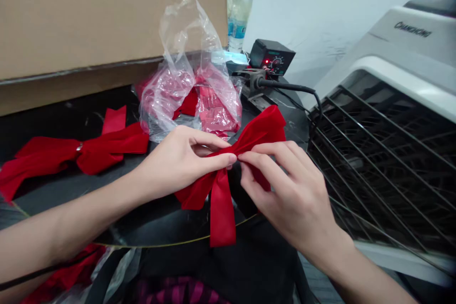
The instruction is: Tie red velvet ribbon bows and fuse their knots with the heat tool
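A red fabric bow (223, 209) is held in both hands over the front edge of the dark round table (121, 223), one tail hanging past the edge. My left hand (185, 159) pinches it near the centre, thumb on top. Fingertips of my right hand (285, 178) are pressed together at the middle knot, close to the left thumb; whether something tiny sits between them I cannot make out. On the left of the table lies another red bow (107, 149) with a small shiny piece at its centre.
A clear plastic bag (192, 80) with red pieces stands behind the hands. A black control box (272, 57) with a lit red light, a cable and two bottles (242, 9) are behind it. A large fan unit (392, 152) stands right; a cardboard box (107, 14) fills the back left.
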Available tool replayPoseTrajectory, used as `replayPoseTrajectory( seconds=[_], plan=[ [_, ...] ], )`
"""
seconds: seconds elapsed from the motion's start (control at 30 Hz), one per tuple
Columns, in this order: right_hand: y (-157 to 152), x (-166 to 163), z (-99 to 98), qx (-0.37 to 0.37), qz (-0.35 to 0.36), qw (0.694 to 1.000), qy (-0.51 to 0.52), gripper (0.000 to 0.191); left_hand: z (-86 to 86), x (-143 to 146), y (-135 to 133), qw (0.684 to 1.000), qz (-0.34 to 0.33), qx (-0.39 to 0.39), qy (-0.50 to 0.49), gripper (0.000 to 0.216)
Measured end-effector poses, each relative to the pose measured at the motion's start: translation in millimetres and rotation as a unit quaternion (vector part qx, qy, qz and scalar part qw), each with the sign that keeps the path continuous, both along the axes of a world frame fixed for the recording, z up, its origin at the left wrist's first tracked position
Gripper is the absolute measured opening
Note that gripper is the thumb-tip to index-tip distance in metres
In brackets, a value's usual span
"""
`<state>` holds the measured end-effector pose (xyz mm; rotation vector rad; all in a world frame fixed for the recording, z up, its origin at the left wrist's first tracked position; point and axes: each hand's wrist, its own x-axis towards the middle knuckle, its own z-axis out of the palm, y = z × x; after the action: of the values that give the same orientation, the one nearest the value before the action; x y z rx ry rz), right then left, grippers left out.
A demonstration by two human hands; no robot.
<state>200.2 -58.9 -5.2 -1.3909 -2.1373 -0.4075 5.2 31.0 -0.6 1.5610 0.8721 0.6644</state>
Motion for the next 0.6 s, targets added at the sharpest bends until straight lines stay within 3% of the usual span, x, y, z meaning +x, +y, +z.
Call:
replayPoseTrajectory(
  seconds=[0.33, 0.6],
  plan=[
    [6.3, -4.3, -6.9, 0.026, -0.006, 0.999, 0.022, 0.016, 3.9, 2.8, -2.7, 0.999, 0.044, 0.016, 0.0, 0.015],
    [9.1, -3.4, -9.0, 0.05, 0.012, 0.998, 0.032, 0.016, 3.1, 0.3, -3.3, 0.999, 0.043, 0.0, -0.008, 0.016]
  ],
)
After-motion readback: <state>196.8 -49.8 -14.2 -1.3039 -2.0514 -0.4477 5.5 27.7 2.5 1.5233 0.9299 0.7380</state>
